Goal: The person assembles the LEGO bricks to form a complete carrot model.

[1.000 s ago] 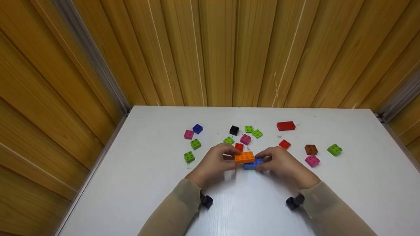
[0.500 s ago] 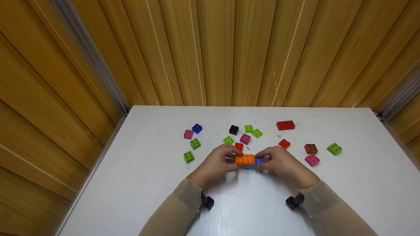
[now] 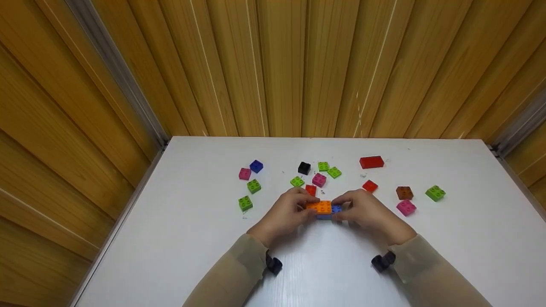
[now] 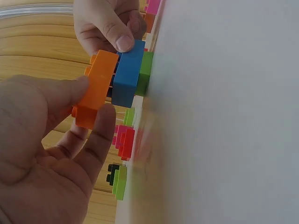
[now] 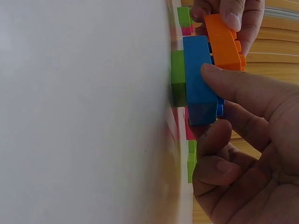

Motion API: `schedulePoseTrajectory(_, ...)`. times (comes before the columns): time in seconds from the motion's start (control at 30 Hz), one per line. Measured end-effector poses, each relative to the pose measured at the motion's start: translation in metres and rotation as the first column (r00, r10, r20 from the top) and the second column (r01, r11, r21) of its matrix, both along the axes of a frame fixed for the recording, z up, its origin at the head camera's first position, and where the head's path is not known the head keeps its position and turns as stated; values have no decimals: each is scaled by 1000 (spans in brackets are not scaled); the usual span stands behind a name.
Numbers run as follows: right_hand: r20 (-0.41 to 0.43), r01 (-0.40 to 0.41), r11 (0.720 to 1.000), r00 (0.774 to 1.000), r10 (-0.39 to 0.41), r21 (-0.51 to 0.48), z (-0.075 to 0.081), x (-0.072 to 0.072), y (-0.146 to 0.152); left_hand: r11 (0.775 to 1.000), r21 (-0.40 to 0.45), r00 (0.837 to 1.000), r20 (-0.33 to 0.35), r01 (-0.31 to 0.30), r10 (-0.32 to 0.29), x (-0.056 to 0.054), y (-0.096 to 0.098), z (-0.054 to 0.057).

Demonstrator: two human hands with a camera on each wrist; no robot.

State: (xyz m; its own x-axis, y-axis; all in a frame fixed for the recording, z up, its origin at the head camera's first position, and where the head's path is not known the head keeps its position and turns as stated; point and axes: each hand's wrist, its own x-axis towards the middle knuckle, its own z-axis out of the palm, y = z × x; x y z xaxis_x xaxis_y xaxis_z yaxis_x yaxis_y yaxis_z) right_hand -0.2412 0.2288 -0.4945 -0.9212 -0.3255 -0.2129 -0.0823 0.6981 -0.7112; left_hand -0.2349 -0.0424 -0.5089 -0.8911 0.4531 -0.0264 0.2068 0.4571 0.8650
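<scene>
My left hand [image 3: 285,213] pinches an orange eight-stud building brick [image 3: 319,207] between thumb and fingers. Below it is a blue building brick [image 3: 336,209] of similar length, gripped at its right end by my right hand [image 3: 364,212]. The orange brick lies over the left part of the blue one, offset to the left. In the left wrist view, blue studs show in a narrow gap between the two bricks. Under the blue brick sits a green brick [image 4: 145,74], close to the table; the right wrist view shows this green brick [image 5: 178,78] too.
On the white table [image 3: 196,238], loose bricks lie behind the hands: a black one [image 3: 304,168], a red one [image 3: 310,190] close by, and several green and pink ones. A long red brick [image 3: 371,162] and a brown brick [image 3: 404,193] lie right. A wood-patterned wall [image 3: 281,72] stands behind.
The orange brick has come down and slightly right over the blue brick, covering more of its studs. My left hand moved with it; the right hand stayed put.
</scene>
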Motion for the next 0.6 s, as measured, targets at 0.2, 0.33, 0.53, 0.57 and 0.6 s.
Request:
schedulePoseTrajectory(0.2, -3, -1, 1000, 1000, 1, -13, -1, 2, -1, 1000, -19, 1000, 15, -23, 23, 2, 1, 2)
schedulePoseTrajectory(0.33, -12, -3, 1000, 1000, 3, -21, -3, 3, -1, 999, -30, 999, 39, -35, 37, 4, 1, 3)
schedulePoseTrajectory(0.53, -12, -1, 1000, 1000, 1, -25, -3, 4, -3, 998, -41, 997, 50, -51, 53, 4, 2, 4)
schedulePoseTrajectory(0.57, -16, -2, 1000, 1000, 1, -30, -3, 4, -3, 997, -44, 997, 54, -55, 58, 4, 3, 5)
schedulePoseTrajectory(0.6, -20, -1, 999, 1000, 0, -35, -3, 4, -3, 997, -48, 996, 58, -58, 61, 4, 3, 5)
